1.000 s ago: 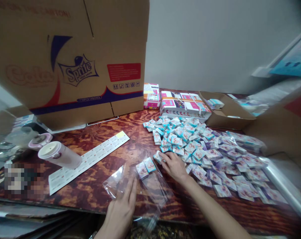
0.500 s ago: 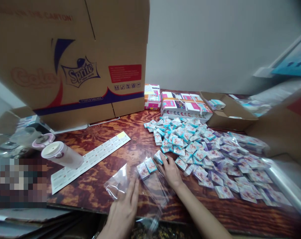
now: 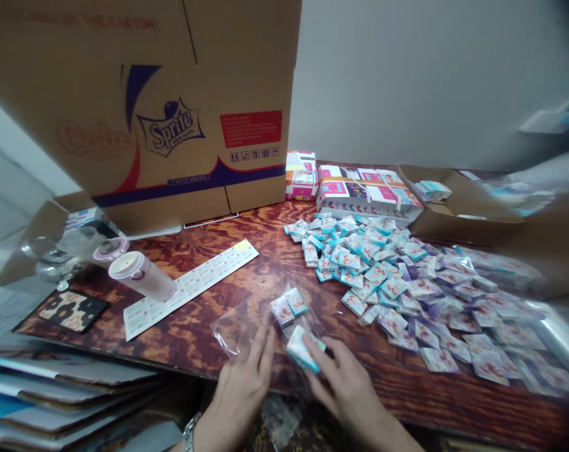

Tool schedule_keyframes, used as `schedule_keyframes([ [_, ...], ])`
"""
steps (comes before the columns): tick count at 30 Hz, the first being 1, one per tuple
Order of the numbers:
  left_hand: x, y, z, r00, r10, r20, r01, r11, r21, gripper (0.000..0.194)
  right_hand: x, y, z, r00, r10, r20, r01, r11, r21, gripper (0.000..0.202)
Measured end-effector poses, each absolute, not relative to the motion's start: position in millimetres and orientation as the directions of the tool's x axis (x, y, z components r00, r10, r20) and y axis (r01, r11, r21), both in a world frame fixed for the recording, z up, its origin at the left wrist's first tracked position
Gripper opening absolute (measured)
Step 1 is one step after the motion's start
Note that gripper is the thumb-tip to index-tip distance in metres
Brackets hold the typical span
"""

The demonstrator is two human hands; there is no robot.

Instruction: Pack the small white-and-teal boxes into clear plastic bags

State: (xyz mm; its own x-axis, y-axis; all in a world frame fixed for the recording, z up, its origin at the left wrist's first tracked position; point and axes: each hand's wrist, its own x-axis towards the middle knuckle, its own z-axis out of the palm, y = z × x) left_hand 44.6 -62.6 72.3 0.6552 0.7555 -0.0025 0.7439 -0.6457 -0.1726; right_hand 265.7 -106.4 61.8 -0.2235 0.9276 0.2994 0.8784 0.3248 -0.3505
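Observation:
Between thumb and fingers, my right hand (image 3: 343, 376) holds a small white-and-blue box (image 3: 305, 349) above clear plastic film. My left hand (image 3: 247, 373) lies flat with fingers stretched forward, resting on a clear plastic bag (image 3: 232, 326) at the table's front edge. Just beyond its fingertips, a purple-edged box (image 3: 282, 312) and a blue-edged box (image 3: 296, 301) sit side by side on the plastic. A large heap of similar small boxes (image 3: 379, 273) spreads to the right, blue-edged ones nearer the middle and purple-edged ones farther right.
A large carton (image 3: 195, 113) stands at the back left. A pink cup (image 3: 143, 276) rests on a sticker sheet (image 3: 190, 285), with a patterned phone (image 3: 72, 309) nearby. Wrapped packs (image 3: 367, 191) and an open box (image 3: 463, 207) stand behind the heap. Flattened cartons (image 3: 68, 389) lie lower left.
My right hand has drawn back from the heap's edge toward me, bringing the blue-edged box near my left hand. The view has shifted left, and the phone now shows.

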Motion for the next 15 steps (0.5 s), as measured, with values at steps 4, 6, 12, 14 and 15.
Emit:
schedule_keyframes([
  [4, 47.3, -64.1, 73.6, 0.668, 0.744, 0.018, 0.737, -0.657, -0.158, 0.073, 228.5, -104.2, 46.8, -0.285, 0.926, 0.246, 0.871, 0.358, -0.337, 0.057],
  [6, 49.9, -64.3, 73.6, 0.685, 0.728, 0.022, 0.721, -0.674, -0.163, 0.070, 216.0, -94.1, 40.3, -0.272, 0.930, 0.247, 0.878, 0.345, -0.332, 0.053],
  [12, 53.8, -64.9, 76.7, 0.704, 0.709, 0.029, 0.703, -0.690, -0.173, 0.067, 202.9, -73.7, 23.3, -0.223, 0.935, 0.275, 0.909, 0.301, -0.287, 0.045],
  [14, 53.9, -65.7, 76.4, 0.711, 0.703, 0.037, 0.697, -0.695, -0.177, 0.066, 204.7, -72.2, 16.2, -0.194, 0.933, 0.304, 0.930, 0.274, -0.246, 0.043],
  [15, 54.1, -66.3, 75.7, 0.712, 0.700, 0.046, 0.695, -0.695, -0.185, 0.066, 206.0, -72.0, 12.8, -0.184, 0.927, 0.327, 0.936, 0.267, -0.228, 0.042],
])
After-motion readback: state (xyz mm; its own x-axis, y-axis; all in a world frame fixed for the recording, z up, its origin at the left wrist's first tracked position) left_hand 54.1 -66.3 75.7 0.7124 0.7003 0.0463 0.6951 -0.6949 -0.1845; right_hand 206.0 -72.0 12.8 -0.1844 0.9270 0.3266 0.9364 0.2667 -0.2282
